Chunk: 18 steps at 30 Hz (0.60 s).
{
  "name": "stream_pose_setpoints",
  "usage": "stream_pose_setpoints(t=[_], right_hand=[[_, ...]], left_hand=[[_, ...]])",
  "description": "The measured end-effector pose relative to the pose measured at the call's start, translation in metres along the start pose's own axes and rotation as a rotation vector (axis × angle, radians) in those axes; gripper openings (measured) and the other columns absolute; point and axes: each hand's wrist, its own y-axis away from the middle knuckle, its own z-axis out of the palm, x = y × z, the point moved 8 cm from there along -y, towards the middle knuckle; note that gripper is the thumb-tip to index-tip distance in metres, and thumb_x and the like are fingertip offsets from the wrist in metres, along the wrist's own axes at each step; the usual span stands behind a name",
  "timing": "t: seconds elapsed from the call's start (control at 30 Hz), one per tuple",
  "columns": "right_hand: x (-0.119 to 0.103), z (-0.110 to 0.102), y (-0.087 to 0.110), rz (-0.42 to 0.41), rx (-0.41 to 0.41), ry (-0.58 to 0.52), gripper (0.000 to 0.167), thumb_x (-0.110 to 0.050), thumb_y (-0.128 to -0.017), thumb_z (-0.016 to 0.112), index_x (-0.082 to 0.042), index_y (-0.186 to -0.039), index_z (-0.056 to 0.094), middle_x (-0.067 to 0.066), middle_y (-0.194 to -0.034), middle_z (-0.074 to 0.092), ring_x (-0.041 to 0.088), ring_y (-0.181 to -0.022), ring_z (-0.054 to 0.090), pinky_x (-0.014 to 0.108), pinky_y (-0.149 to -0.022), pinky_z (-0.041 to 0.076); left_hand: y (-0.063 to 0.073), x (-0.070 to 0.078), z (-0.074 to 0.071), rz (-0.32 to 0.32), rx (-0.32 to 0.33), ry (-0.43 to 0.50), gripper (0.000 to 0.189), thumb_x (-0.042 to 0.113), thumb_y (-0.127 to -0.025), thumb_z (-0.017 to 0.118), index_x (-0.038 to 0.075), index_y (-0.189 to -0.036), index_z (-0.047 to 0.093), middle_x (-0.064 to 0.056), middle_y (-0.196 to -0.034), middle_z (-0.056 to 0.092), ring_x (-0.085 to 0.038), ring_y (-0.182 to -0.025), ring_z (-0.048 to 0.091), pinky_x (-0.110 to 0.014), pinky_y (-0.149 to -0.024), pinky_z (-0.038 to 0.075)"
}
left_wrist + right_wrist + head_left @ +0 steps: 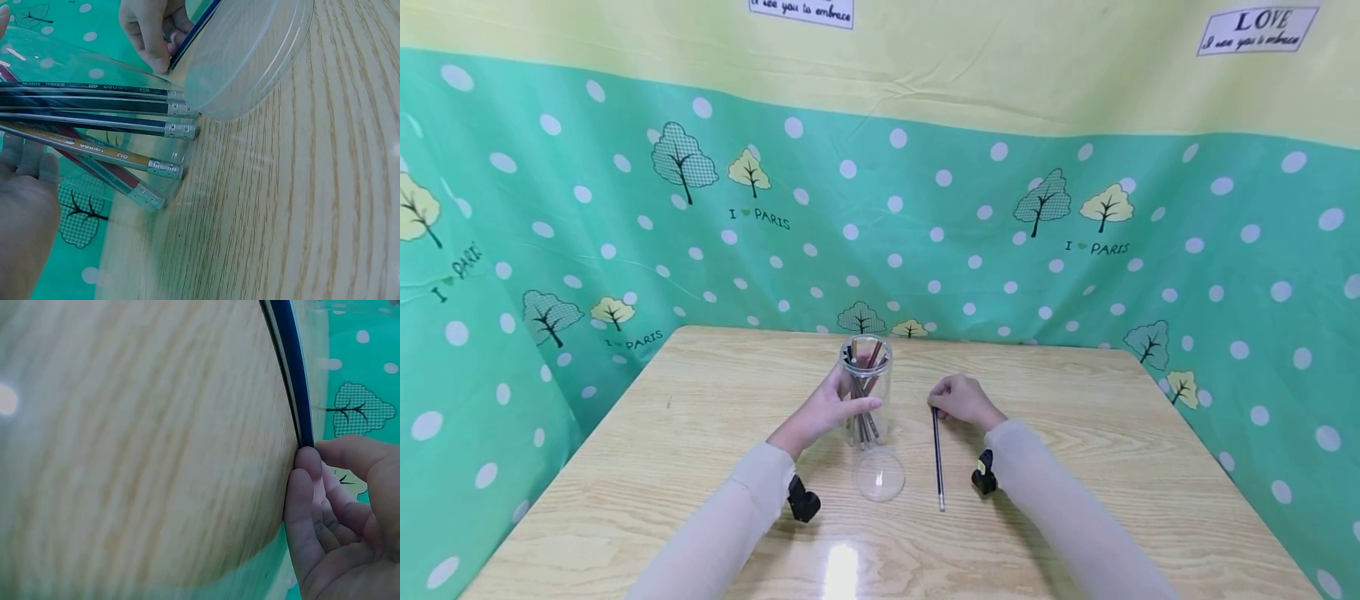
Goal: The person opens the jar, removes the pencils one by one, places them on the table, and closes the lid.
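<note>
A clear jar (886,400) stands upright near the middle of the table, with several pencils (863,408) leaning inside it. My left hand (831,408) holds the jar from its left side, thumb across the front. In the left wrist view the pencils (125,119) show dark, tan and red barrels, eraser ends down at the jar's bottom. To the right, a dark blue pencil (937,458) lies on the table, its eraser end toward me. My right hand (961,398) pinches its far end, seen also in the right wrist view, where the blue pencil (294,369) meets the fingertips (307,459).
A round clear lid (880,475) lies on the wood-grain table (700,467) just in front of the jar. Black wrist mounts (803,500) hang at both sleeves. A green and yellow patterned curtain (925,200) rises behind the table and along its sides.
</note>
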Motion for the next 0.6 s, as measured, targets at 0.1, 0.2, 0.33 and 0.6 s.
stream_pose_setpoints(t=[0.1, 0.2, 0.33, 0.6], right_hand=[[0.001, 0.0, -0.001, 0.011, -0.003, -0.019, 0.013, -0.016, -0.094, 0.069, -0.003, -0.098, 0.069, 0.005, -0.074, 0.066, 0.016, -0.065, 0.064, 0.027, -0.06, 0.056], [0.0, 0.001, 0.0, 0.01, -0.011, -0.039, 0.016, -0.017, -0.094, 0.069, -0.002, -0.101, 0.068, 0.007, -0.075, 0.066, 0.016, -0.066, 0.064, 0.028, -0.06, 0.057], [-0.002, 0.0, 0.001, 0.002, -0.024, -0.052, 0.018, -0.018, -0.095, 0.068, -0.002, -0.104, 0.066, 0.007, -0.076, 0.066, 0.018, -0.066, 0.064, 0.029, -0.06, 0.057], [-0.016, -0.01, 0.005, -0.056, -0.023, -0.004, 0.024, -0.021, -0.099, 0.064, -0.002, -0.114, 0.063, 0.009, -0.082, 0.066, 0.023, -0.069, 0.065, 0.034, -0.062, 0.054]], left_hand=[[0.0, -0.001, 0.0, 0.003, -0.004, 0.002, 0.084, 0.018, -0.089, 0.078, 0.029, -0.156, 0.028, -0.007, -0.15, 0.049, -0.022, -0.142, 0.037, -0.049, -0.119, 0.021], [0.0, -0.001, 0.0, 0.007, -0.007, 0.007, 0.083, 0.018, -0.089, 0.078, 0.027, -0.156, 0.029, -0.007, -0.15, 0.048, -0.022, -0.143, 0.037, -0.05, -0.119, 0.021], [0.0, -0.002, 0.0, 0.007, -0.008, 0.009, 0.081, 0.017, -0.09, 0.077, 0.025, -0.156, 0.03, -0.007, -0.151, 0.047, -0.023, -0.142, 0.037, -0.05, -0.118, 0.021], [0.0, -0.002, 0.0, 0.005, -0.003, 0.003, 0.081, 0.018, -0.089, 0.078, 0.025, -0.155, 0.031, -0.007, -0.151, 0.047, -0.024, -0.141, 0.04, -0.051, -0.118, 0.022]])
